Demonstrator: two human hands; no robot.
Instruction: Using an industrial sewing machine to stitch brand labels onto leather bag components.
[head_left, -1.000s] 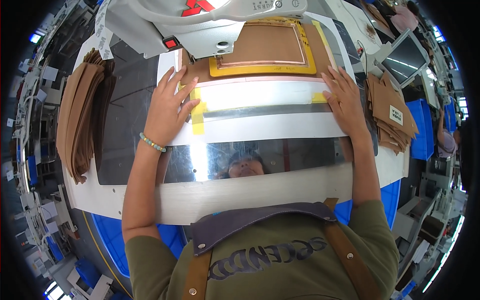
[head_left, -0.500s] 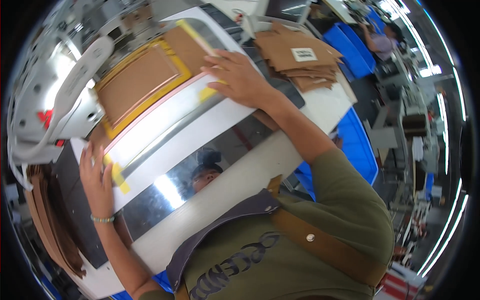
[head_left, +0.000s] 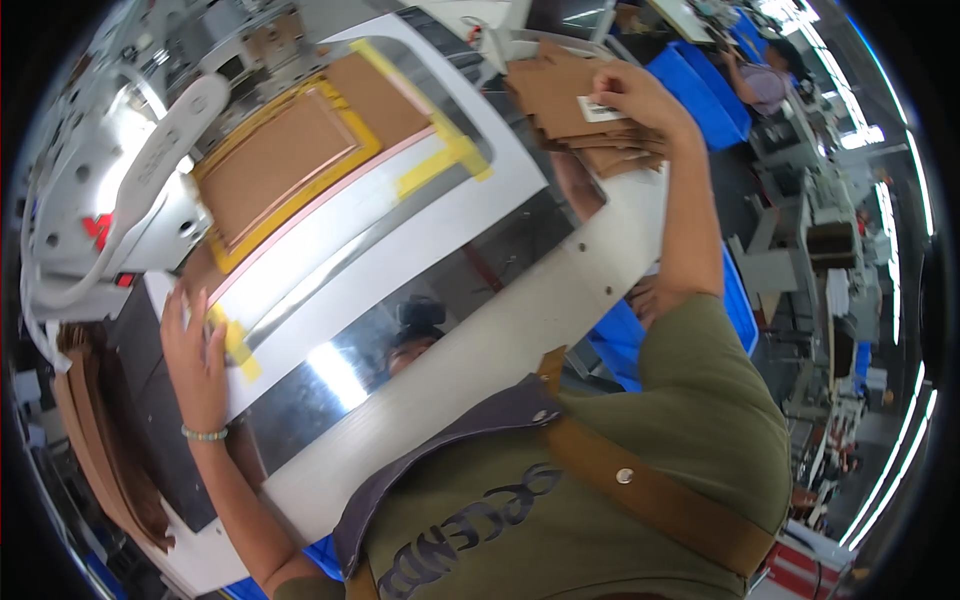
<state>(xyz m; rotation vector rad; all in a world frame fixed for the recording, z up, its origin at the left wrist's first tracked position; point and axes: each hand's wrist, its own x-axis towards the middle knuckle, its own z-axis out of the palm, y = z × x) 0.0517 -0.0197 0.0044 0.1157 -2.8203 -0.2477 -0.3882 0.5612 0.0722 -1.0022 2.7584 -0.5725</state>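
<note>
My left hand (head_left: 197, 355) lies with fingers stretched on the left edge of a clear sheet (head_left: 320, 270) edged with yellow tape (head_left: 440, 165). Under that sheet is a white board (head_left: 400, 240). A yellow frame (head_left: 368, 140) surrounds a brown panel (head_left: 280, 170) at the machine. To the right, my right hand (head_left: 640, 98) is over a stack of brown pieces (head_left: 555, 90), thumb and fingers pinched together at a white label (head_left: 598, 110) on top. Whether the fingertips hold the label or a brown piece cannot be made out.
A machine with a pale curved arm (head_left: 165, 140) stands at the left. More brown pieces (head_left: 105, 440) hang over the table's left edge. Blue bins (head_left: 700, 95) are at the right, with another person (head_left: 770, 85) beyond. A shiny dark plate (head_left: 370, 340) lies nearest me.
My right hand has left the taped right end of the clear sheet and moved right onto the brown stack, its fingers closing at the label. My left hand has stayed put.
</note>
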